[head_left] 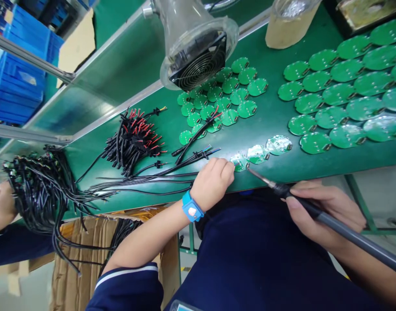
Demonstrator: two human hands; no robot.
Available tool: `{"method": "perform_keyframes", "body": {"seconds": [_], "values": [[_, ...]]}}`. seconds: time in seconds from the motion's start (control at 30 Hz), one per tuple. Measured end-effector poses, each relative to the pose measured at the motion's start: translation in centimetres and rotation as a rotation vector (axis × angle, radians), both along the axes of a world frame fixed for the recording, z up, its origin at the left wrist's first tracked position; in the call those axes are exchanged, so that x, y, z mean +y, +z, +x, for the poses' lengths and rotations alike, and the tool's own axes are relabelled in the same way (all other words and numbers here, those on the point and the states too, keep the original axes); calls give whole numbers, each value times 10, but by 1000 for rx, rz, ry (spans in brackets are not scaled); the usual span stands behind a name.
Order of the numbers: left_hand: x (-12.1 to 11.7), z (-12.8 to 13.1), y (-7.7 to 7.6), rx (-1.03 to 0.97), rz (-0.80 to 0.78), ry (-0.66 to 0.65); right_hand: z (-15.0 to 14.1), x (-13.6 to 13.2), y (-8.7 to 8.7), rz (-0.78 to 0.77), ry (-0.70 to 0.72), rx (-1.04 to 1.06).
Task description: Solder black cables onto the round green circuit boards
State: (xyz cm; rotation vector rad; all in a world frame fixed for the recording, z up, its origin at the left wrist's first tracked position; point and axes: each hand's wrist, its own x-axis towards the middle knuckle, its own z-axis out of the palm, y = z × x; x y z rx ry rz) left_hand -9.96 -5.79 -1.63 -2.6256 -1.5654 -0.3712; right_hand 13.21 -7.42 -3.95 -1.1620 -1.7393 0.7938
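Observation:
My right hand (pixel 327 209) grips a soldering iron (pixel 314 211) like a pen, its metal tip at the edge of a small round green circuit board (pixel 239 162). My left hand (pixel 213 181), wearing a blue wrist strap (pixel 191 207), is closed in a pinch at that board's left side. A black cable (pixel 172 192) runs under the left hand, and a short bit of wire shows at the fingertips; the grip itself is mostly hidden. Two more round boards (pixel 258 153) lie in line to the right of the first.
Rows of green boards (pixel 342 95) cover the right; more lie under a fume fan (pixel 201 60). Red-tipped black cables (pixel 129 142) are heaped at left. Another person's hand (pixel 3 207) is at a cable bundle (pixel 39 190) on the far left. A cardboard box (pixel 84 259) stands below the bench edge.

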Motion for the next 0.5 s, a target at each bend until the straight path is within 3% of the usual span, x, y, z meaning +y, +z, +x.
{"method": "perform_keyframes", "body": {"seconds": [0.13, 0.5], "values": [[-1, 5, -5, -175, -65, 62, -3, 4, 0, 148, 23, -61], [-3, 6, -11, -279, -78, 49, -11, 6, 1, 177, 30, -106]]}}
